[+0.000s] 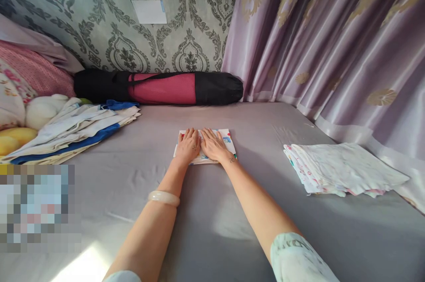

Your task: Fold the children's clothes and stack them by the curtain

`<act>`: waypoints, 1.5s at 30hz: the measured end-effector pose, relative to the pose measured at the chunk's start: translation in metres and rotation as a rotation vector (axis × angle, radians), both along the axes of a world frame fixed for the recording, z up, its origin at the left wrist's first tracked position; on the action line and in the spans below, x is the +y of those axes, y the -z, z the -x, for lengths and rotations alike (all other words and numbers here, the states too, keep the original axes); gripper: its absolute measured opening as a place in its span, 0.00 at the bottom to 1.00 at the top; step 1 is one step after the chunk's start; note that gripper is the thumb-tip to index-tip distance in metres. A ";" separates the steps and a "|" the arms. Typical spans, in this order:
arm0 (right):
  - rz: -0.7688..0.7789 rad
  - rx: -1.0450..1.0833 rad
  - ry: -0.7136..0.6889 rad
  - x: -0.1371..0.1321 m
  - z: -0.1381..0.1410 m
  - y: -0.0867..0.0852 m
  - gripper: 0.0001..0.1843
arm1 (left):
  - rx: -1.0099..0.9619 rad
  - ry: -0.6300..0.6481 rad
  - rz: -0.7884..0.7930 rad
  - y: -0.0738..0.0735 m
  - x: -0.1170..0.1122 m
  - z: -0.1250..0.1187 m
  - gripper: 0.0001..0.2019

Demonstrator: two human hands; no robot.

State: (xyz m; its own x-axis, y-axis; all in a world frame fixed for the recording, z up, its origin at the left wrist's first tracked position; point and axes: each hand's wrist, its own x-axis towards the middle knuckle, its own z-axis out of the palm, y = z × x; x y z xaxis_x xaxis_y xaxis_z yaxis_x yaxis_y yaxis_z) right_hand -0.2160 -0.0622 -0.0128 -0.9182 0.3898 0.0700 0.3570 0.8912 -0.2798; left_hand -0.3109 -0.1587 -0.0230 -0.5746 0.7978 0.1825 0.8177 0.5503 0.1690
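Observation:
A small folded cloth [228, 137], white with coloured print, lies on the grey bed sheet [212, 211] in the middle of the view. Both my hands rest flat on top of it, side by side. My left hand [187, 144] has its fingers stretched out over the left half. My right hand [213, 144] lies open on the right half, thumb next to the left hand. A pale bangle [164, 197] sits on my left forearm.
A stack of folded printed cloths [341, 169] lies at the right. A heap of unfolded white and blue cloths [76, 129] lies at the left beside soft toys [40, 111]. A black and pink rolled mat bag [159, 87] lies along the wall. Curtains [332, 43] hang on the right.

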 end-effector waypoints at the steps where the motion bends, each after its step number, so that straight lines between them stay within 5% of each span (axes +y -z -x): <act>1: -0.005 0.006 0.013 0.000 0.000 -0.001 0.31 | 0.010 -0.001 -0.009 -0.001 0.000 0.000 0.23; 17: -0.031 -0.015 0.121 0.004 -0.007 0.007 0.31 | -0.006 0.018 0.039 0.003 0.000 0.000 0.25; 29: -0.005 -0.014 0.204 0.013 -0.016 -0.005 0.31 | -0.014 -0.024 0.014 -0.005 0.000 0.000 0.27; 45: 0.002 -0.058 0.246 0.019 -0.018 0.007 0.32 | -0.048 -0.025 0.046 0.000 -0.002 0.003 0.28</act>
State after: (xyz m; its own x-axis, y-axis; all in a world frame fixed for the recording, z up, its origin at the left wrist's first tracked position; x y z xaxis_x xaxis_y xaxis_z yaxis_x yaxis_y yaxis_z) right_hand -0.1975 -0.0433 -0.0202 -0.7982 0.6022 0.0187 0.5787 0.7750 -0.2541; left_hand -0.3135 -0.1611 -0.0231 -0.6016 0.7901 0.1177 0.7952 0.5784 0.1819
